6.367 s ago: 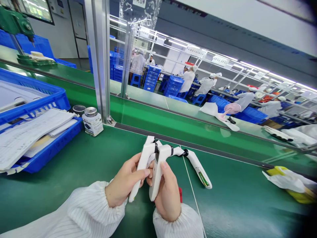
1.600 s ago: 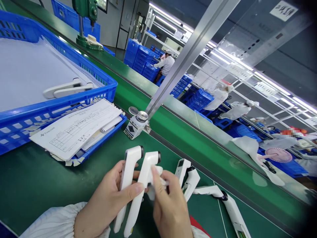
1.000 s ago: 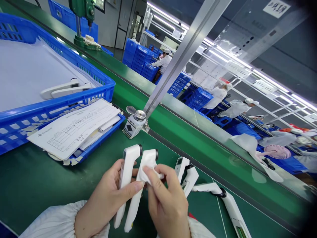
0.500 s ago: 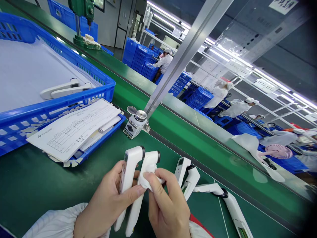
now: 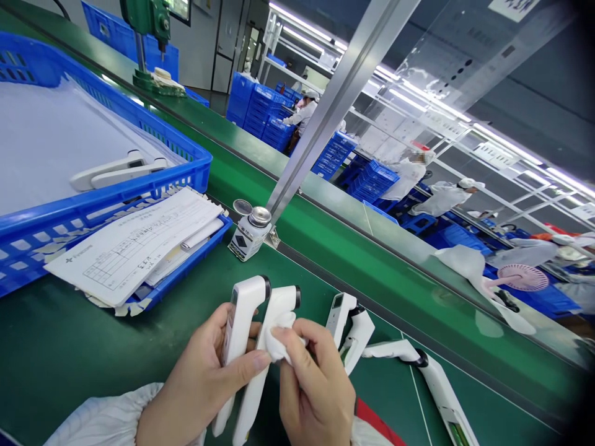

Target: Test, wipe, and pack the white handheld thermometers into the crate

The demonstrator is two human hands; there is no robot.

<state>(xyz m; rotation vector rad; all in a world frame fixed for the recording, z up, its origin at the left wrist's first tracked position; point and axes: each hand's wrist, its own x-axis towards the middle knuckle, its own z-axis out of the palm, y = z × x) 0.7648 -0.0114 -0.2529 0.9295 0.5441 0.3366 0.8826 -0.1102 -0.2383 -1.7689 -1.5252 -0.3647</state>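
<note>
My left hand [image 5: 188,375] is closed around two white handheld infrared thermometers side by side, their black-rimmed heads up: the nearer-left thermometer [image 5: 245,313] and the right-hand thermometer [image 5: 252,396]. My right hand [image 5: 320,387] pinches a crumpled white cloth [image 5: 279,341] against the side of the right-hand thermometer, just below its head. Beyond my right hand, more thermometers lie on the green bench; one thermometer [image 5: 341,316] shows a small screen, and an opened thermometer [image 5: 446,396] has a green circuit board showing at its handle.
At left, a blue crate [image 5: 186,176] holds two thermometers on white sheeting. Beside it are papers [image 5: 134,248] in a blue tray. A small metal-necked bottle [image 5: 250,235] stands by the slanted metal post [image 5: 320,118]. Beyond runs a green conveyor [image 5: 334,226]; co-workers sit farther off.
The cloth and the fingers of my right hand have shifted slightly down along the right-hand thermometer. Both hands keep their hold. The view has shifted a little.
</note>
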